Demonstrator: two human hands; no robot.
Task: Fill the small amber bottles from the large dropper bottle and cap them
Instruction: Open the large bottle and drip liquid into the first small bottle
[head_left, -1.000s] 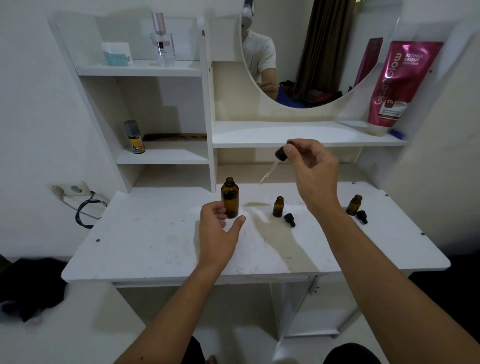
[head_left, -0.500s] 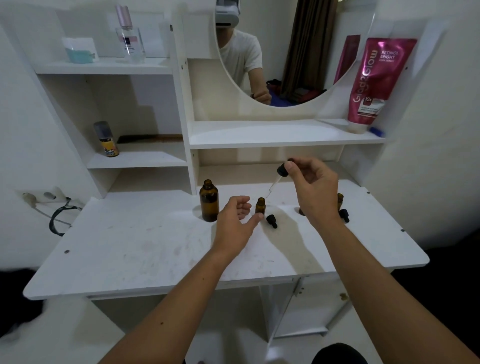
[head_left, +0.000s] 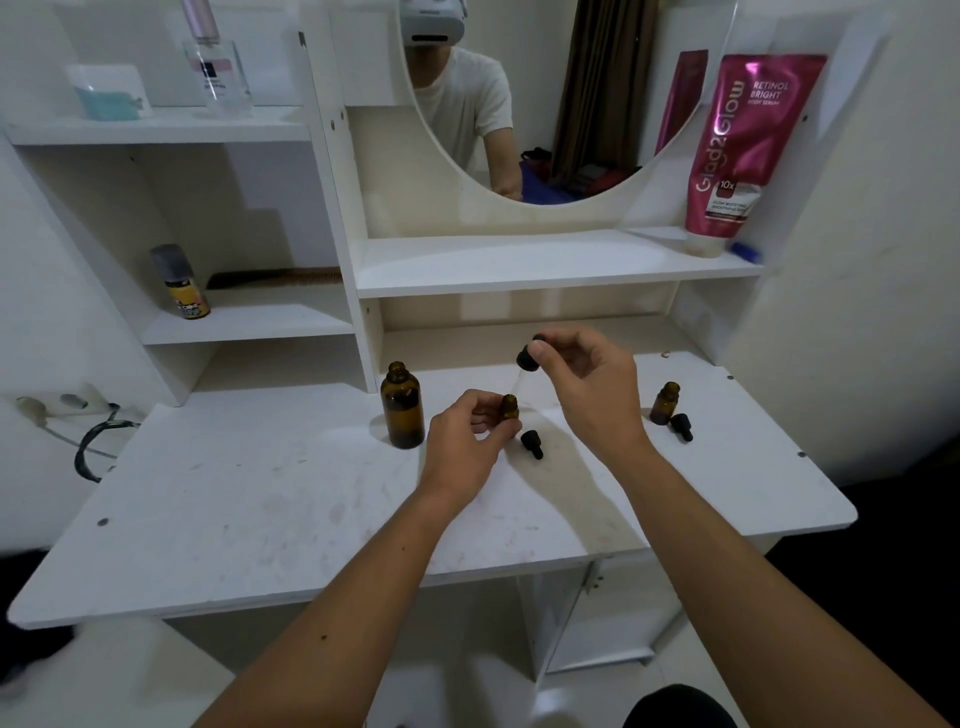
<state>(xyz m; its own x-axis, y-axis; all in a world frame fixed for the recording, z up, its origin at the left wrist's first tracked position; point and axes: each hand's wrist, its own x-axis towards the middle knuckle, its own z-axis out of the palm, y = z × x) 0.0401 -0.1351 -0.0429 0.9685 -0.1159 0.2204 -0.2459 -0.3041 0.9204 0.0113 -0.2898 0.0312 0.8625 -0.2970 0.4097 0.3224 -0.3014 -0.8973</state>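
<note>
- The right hand (head_left: 587, 379) pinches the black bulb of the dropper (head_left: 527, 359); its glass tube slants down and left, the tip just above or at the mouth of the small amber bottle (head_left: 509, 407); which, I cannot tell.
- The left hand (head_left: 467, 441) grips that bottle upright near the middle of the tabletop (head_left: 234, 499), toward its back edge.
- The tube must stand in line with the narrow neck, so the left hand's steadying matters most.
- The bottle's black cap (head_left: 532, 443) lies on its side just to its right.
- The large dropper bottle (head_left: 402, 412) stands open just left of the left hand, close enough to knock.
- A second small bottle (head_left: 665, 403) and its cap (head_left: 681, 426) wait near the right edge, uncapped.
</note>
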